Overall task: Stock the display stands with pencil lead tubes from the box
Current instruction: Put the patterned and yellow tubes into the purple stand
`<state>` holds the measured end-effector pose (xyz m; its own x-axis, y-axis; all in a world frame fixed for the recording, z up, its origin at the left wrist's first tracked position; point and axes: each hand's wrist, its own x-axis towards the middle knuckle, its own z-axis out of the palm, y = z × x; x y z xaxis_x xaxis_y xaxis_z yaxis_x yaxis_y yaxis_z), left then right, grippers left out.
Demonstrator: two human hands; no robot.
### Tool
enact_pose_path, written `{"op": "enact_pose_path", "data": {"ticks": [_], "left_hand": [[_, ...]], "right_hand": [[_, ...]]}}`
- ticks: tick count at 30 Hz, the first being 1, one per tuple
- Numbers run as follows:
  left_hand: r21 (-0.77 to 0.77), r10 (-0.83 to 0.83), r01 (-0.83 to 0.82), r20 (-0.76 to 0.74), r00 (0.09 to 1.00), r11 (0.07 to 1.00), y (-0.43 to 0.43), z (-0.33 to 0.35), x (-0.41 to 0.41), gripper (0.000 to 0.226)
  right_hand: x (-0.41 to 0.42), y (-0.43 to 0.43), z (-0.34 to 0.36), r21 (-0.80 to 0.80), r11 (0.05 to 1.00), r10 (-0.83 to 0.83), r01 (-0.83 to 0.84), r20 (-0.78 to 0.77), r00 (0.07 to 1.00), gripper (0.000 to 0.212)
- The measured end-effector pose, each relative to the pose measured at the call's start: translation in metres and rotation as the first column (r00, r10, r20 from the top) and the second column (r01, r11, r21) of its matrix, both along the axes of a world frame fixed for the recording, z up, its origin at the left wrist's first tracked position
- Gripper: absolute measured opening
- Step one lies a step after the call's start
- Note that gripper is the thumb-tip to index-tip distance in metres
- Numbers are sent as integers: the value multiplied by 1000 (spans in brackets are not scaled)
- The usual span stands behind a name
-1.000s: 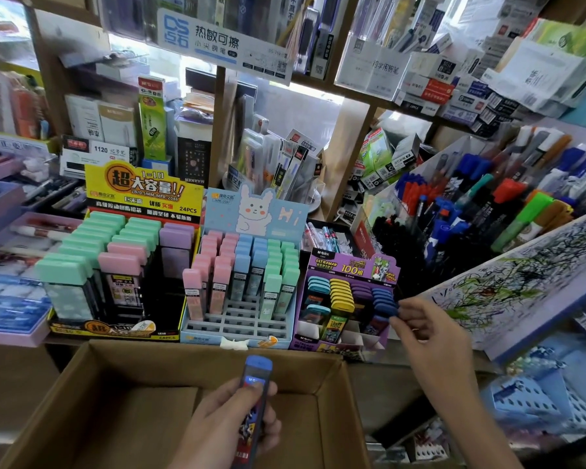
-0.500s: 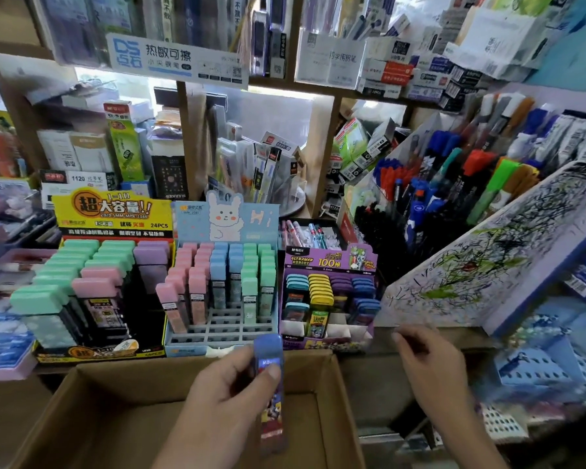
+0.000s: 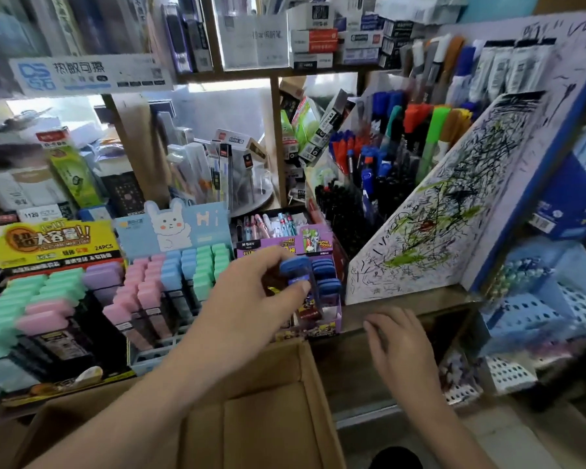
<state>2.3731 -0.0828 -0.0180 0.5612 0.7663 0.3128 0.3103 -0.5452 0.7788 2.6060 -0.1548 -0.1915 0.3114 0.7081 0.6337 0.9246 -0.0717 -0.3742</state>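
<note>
**While the left hand (image 3: 247,306) pinches a lead tube (image 3: 295,268) over the purple stand (image 3: 313,247)**

Where the view is lowest, an open cardboard box (image 3: 268,428) fills the foreground, its far rim just under the shelf edge. Behind it three display stands sit side by side: a yellow-headed stand (image 3: 55,245) of green, pink and lilac tubes at left, a rabbit-printed stand (image 3: 176,228) of pastel tubes in the middle, and the purple stand at right, holding rows of blue-capped tubes. A scribbled test board (image 3: 454,211) leans just right of the purple stand. The left hand reaches across the box to that stand, thumb and forefinger closed on the lead tube. The tube stands about upright, and its blue cap shows between the two fingertips, with the thumb tip just below the cap on the near side. Whether its lower end sits in a slot cannot be told. The right hand (image 3: 400,343) lies on the shelf edge right of the box, fingers loosely extended, holding nothing.
</note>
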Motion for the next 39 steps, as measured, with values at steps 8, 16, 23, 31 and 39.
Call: {"op": "enact_pose_path", "data": {"ticks": [8, 16, 23, 31, 39], "left_hand": [[70, -3, 14, -155, 988, 997, 24, 7, 37, 11], [244, 84, -22, -246, 966, 969, 31, -4, 54, 14], [422, 184, -62, -256, 949, 904, 33, -16, 58, 17], [449, 203, -60, -276, 940, 892, 34, -19, 61, 25], [561, 305, -62, -351, 885, 825, 33, -30, 67, 41]], "right_hand": [[-1, 1, -5, 60, 998, -10, 11, -30, 999, 10], [-3, 1, -10, 79, 996, -26, 32, -69, 997, 10], [-3, 1, -11, 71, 997, -27, 33, -84, 996, 11], [-3, 2, -12, 81, 996, -34, 40, -80, 996, 10], [-3, 1, -12, 75, 997, -28, 35, -86, 996, 10]]}}
